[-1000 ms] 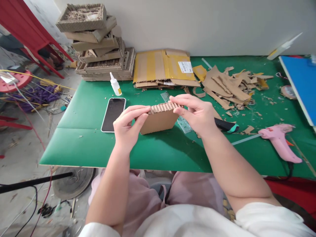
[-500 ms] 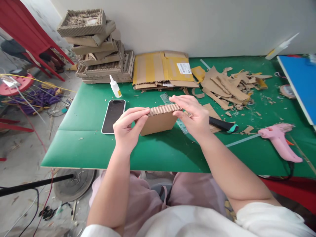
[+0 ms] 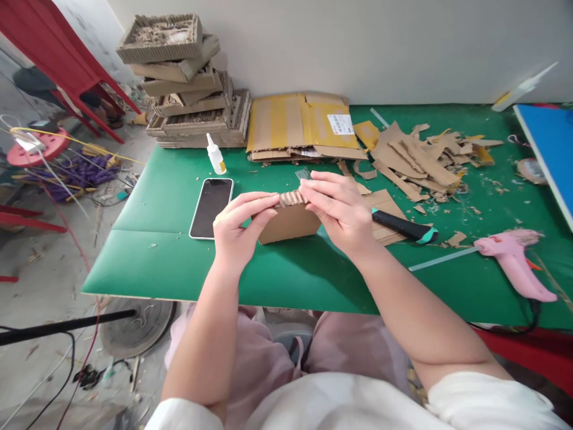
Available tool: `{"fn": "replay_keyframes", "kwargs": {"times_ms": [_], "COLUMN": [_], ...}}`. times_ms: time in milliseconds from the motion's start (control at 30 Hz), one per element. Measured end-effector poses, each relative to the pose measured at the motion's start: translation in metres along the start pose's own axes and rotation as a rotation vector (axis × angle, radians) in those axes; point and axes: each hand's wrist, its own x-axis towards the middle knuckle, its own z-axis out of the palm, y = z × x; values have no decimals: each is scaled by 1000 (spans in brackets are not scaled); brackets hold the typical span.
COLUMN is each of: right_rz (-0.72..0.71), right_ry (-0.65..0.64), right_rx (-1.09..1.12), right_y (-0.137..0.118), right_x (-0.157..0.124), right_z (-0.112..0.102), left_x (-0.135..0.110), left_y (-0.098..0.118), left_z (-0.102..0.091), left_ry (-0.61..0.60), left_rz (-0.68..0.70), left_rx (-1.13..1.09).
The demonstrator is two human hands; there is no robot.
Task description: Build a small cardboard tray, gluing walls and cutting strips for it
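Grey-brown cardboard trays point(image 3: 188, 83) stacked at back left of the green bench point(image 3: 147, 257), unchanged. Phone point(image 3: 212, 208) flat nearer the front, white bottle point(image 3: 216, 156) upright just behind it, both as before. Left hand point(image 3: 237, 224): fingers pinched on left end of the corrugated top edge of the cardboard piece point(image 3: 290, 227), same grip as earlier. Piece stands on edge between both hands, front middle; can't tell if its bottom touches. Right hand point(image 3: 342, 212): slid left along that edge since a second ago, fingers clamped on it, nearer the left hand, less ridged strip showing. Clear ruler point(image 3: 303, 174) behind, now mostly hidden. Black knife point(image 3: 403, 226) lies on a flat offcut point(image 3: 391, 205), more exposed than before. Scraps point(image 3: 421, 155) behind, pink glue gun point(image 3: 510, 257) far right, both unmoved.
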Motion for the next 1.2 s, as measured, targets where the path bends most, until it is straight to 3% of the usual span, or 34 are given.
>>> {"fn": "replay_keyframes", "kwargs": {"times_ms": [633,933,1067,1200], "right_rz": [-12,-116,-125,-125], "right_ry": [27,-122,-82,-49], "right_rx": [-75,-294,-235,-232], "right_y": [0,-21,-21,-19], "right_x": [0,13,13,11], "right_z": [2,2,6,9], "left_x": [3,-4,-9,-11], "left_y": [-2,-5,-8,-8], "left_z": [1,-1,-5,-8], "left_ry": [17,-17,-22,9], "left_rz": [80,59,-14,7], "left_rx": [-19,-77,-104,-54]}}
